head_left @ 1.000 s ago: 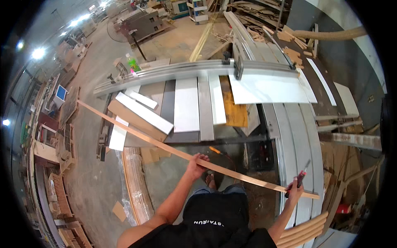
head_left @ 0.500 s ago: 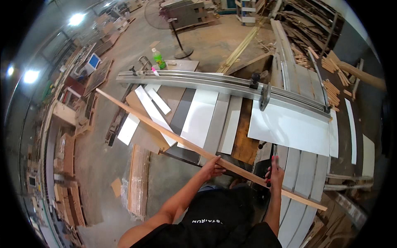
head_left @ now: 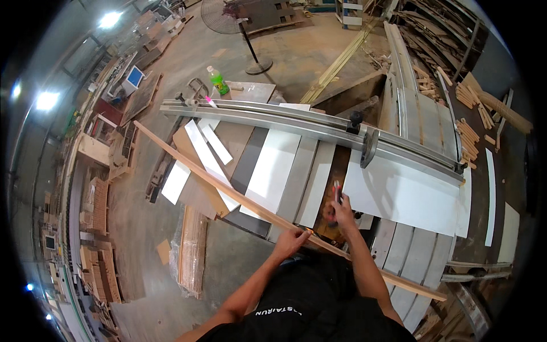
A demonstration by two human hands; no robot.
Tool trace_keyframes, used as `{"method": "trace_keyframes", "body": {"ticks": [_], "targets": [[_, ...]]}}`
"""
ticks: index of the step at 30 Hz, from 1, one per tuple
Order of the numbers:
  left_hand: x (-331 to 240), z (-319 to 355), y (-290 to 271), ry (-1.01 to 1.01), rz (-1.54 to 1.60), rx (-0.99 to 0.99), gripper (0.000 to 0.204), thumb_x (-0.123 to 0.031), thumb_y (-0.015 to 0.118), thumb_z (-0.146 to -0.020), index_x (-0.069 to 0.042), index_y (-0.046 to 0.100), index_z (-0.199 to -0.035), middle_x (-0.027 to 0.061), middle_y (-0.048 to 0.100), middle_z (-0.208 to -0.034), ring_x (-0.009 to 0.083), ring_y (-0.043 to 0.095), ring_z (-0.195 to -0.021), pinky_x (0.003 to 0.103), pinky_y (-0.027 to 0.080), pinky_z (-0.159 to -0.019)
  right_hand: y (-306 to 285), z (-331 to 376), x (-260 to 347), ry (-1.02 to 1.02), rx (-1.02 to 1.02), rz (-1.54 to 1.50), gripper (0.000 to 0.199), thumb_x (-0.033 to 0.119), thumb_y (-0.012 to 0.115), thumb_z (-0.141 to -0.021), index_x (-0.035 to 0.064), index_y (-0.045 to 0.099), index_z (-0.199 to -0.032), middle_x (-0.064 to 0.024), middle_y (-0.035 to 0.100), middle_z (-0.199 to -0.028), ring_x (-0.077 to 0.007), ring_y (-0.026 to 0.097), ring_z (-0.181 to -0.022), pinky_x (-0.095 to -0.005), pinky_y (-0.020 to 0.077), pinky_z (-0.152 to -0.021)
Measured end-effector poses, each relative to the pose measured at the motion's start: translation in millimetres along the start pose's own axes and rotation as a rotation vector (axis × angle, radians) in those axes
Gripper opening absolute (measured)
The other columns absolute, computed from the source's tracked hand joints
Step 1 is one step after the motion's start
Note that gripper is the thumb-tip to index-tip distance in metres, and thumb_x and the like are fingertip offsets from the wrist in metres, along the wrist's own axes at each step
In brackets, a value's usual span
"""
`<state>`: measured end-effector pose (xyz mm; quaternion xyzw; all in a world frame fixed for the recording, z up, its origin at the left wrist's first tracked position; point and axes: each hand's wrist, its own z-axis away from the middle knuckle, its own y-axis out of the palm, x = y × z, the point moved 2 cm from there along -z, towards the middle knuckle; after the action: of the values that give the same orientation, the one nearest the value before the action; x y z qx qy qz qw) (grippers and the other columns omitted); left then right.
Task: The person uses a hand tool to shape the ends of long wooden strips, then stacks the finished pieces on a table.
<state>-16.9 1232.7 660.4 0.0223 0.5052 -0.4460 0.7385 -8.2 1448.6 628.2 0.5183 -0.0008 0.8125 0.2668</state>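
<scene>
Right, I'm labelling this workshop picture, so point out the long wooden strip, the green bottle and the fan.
Wooden strip (head_left: 258, 208): head view, middle stretch of its length.
Green bottle (head_left: 219, 83): head view, middle of its body.
Fan (head_left: 222, 16): head view, its round wire cage.

The right forearm (head_left: 366, 265) partly hides the long, pale wooden strip (head_left: 273, 218) beside the grooved grey metal bench (head_left: 416, 252)'s left edge. The right hand (head_left: 343, 215) partly covers a red-and-black tool (head_left: 338, 192).
</scene>
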Motion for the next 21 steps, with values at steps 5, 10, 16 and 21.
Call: {"method": "trace_keyframes", "body": {"ticks": [5,10,16,21], "targets": [[-12.0,-15.0,-10.6,0.319,-0.109,-0.078,0.045,-0.044,0.064,-0.085,-0.004,0.069,-0.103,0.0144,0.069,-0.097,0.0299,0.065,-0.089,0.038,0.05,-0.081,21.1,-9.3,25.0,-0.176,-0.068,0.014,0.067,0.021,0.054,-0.097,0.0033,0.017,-0.149,-0.0224,0.039,-0.143,-0.0265,0.042,-0.13,-0.0383,0.0413,-0.101],[-8.7,-23.0,-1.3,0.664,-0.597,0.103,0.044,-0.037,0.068,-0.081,-0.009,0.062,-0.113,0.0122,0.063,-0.111,0.0307,0.055,-0.111,0.045,0.037,-0.099,-53.7,37.0,11.3,-0.291,-0.301,0.281,0.042,0.025,0.06,-0.094,0.0017,0.054,-0.129,-0.0075,0.062,-0.116,-0.0164,0.063,-0.099,-0.0291,0.0493,-0.084],[-7.8,-36.4,7.8,0.687,-0.728,0.25,0.042,-0.038,0.067,-0.081,-0.011,0.061,-0.112,0.0093,0.064,-0.107,0.0278,0.057,-0.104,0.043,0.037,-0.094,-184.9,165.3,-18.8,-0.384,-0.996,0.176,0.024,0.013,0.057,-0.094,-0.0034,0.061,-0.112,-0.004,0.061,-0.083,-0.0112,0.057,-0.079,-0.0239,0.0471,-0.071],[-28.1,-51.4,-5.3,0.705,-0.702,0.327,0.035,-0.034,0.067,-0.082,-0.012,0.064,-0.109,0.0098,0.067,-0.106,0.0278,0.059,-0.104,0.042,0.04,-0.091,-245.3,245.9,-28.9,-0.268,-1.649,0.739,0.037,0.015,0.065,-0.084,-0.005,0.059,-0.114,-0.0166,0.064,-0.099,-0.0302,0.061,-0.093,-0.0376,0.0497,-0.081]]}}
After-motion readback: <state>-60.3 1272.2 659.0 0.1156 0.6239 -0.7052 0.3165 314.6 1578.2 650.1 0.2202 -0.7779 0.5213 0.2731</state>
